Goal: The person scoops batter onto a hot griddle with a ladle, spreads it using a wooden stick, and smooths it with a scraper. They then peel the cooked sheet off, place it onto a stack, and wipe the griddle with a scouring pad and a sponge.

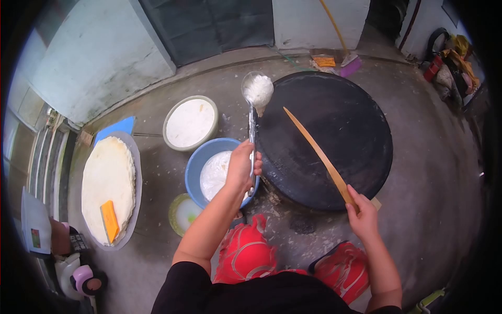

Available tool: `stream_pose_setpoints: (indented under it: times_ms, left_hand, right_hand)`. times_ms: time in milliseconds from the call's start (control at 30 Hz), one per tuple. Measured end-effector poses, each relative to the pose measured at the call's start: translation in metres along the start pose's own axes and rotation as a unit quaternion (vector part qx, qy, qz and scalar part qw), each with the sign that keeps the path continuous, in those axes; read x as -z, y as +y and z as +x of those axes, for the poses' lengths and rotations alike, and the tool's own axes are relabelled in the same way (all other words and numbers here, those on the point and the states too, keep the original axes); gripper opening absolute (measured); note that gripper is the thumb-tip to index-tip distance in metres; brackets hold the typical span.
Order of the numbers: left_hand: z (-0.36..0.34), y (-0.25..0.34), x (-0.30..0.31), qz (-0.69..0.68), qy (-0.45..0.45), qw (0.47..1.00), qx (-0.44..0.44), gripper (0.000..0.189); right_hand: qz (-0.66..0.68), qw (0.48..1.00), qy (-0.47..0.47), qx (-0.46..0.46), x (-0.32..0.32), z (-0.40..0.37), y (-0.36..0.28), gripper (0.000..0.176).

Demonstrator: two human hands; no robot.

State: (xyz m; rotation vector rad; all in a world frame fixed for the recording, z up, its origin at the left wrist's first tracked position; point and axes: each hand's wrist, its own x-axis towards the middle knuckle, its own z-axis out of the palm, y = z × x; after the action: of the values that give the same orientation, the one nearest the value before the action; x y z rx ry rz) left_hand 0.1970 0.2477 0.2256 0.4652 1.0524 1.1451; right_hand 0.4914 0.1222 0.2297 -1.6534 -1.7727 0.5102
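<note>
At the griddle (334, 125) rim, left hand (241, 168) fists the ladle (252, 125) handle, its batter (259, 89) likely runny; right hand (362, 215) clasps the stiff wooden spreader (316, 152) by its end.

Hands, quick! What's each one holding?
Left hand: closed on the ladle.
Right hand: closed on the wooden stick.

Grey concrete floor (429, 172), stained pale wall (94, 57), dark door (209, 23), broom (349, 64) by wall

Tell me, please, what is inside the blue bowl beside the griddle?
White batter lies inside the blue bowl. The left hand, holding the ladle, covers part of it, so that part is hidden.
</note>
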Motion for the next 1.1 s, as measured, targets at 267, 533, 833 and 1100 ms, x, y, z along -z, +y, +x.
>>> stream_pose_setpoints:
  times_ms: [267,533,833,1100]
  left_hand:
    - [0.033,-0.051,-0.002,0.013,0.074,0.997,-0.003,0.024]
    - [0.022,-0.067,0.01,0.079,0.116,0.988,-0.072,0.027]
    - [0.072,-0.049,0.013,0.205,0.076,0.974,-0.053,0.019]
    - [0.063,0.025,-0.007,-0.139,-0.071,0.986,0.061,0.027]
  right_hand:
    - [-0.032,0.997,-0.02,0.066,-0.031,0.05,-0.002,0.043]
    - [-0.02,0.999,-0.048,0.012,-0.066,0.067,0.021,0.042]
    - [-0.029,0.999,-0.037,0.021,-0.031,0.066,0.019,0.039]
    - [-0.245,0.936,-0.01,0.254,-0.062,0.053,0.03,0.043]
